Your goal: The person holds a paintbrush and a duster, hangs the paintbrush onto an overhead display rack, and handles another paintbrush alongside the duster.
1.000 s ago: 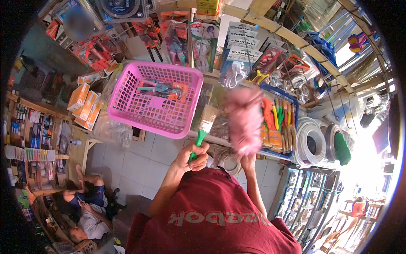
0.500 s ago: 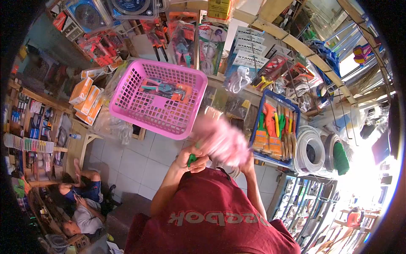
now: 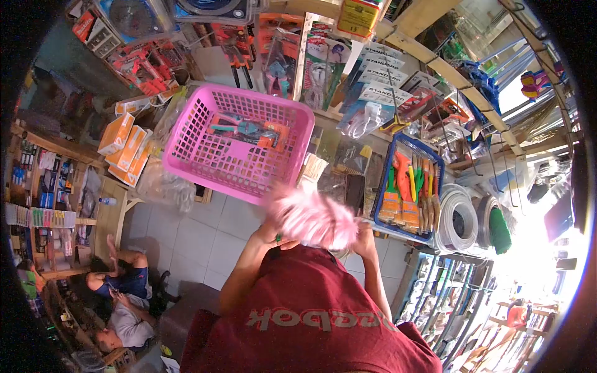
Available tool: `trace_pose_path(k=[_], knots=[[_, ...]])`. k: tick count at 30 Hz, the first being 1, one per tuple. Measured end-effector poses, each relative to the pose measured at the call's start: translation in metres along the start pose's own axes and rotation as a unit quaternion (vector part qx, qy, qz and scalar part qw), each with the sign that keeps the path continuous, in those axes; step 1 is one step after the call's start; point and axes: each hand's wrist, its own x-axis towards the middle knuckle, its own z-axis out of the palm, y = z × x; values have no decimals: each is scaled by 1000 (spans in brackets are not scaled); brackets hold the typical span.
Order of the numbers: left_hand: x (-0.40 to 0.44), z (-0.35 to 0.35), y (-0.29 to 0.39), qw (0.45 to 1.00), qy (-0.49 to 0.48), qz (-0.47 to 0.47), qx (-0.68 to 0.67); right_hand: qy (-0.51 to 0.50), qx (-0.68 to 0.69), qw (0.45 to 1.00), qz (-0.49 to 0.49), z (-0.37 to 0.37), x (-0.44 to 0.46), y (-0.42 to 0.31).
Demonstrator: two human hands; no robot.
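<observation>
Near the basket (image 3: 217,188) corner, brush (image 3: 308,182) and duster (image 3: 316,219) are gripped by left hand (image 3: 268,235) and right hand (image 3: 365,242), leaving bristles (image 3: 314,166) free.

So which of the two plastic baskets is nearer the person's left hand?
The pink basket, just beyond the left hand, with a teal-handled tool inside. The blue basket, holding brushes, sits farther right.

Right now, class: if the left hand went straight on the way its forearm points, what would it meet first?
Most likely the fluffy pink duster, which the right hand holds across the path of the left hand. The blur and single view hide whether they already touch.
</observation>
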Motion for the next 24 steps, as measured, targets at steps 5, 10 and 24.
trace_pose_path(k=[5, 10, 24], knots=[[11, 26, 48, 962, 129, -145, 189, 20, -22, 995, 99, 16, 0, 4], [4, 2, 62, 919, 163, -114, 341, 188, 88, 973, 97, 30, -1, -10], [26, -31, 40, 987, 140, 80, 6, 146, 35, 967, 205, 65, -27, -71]])
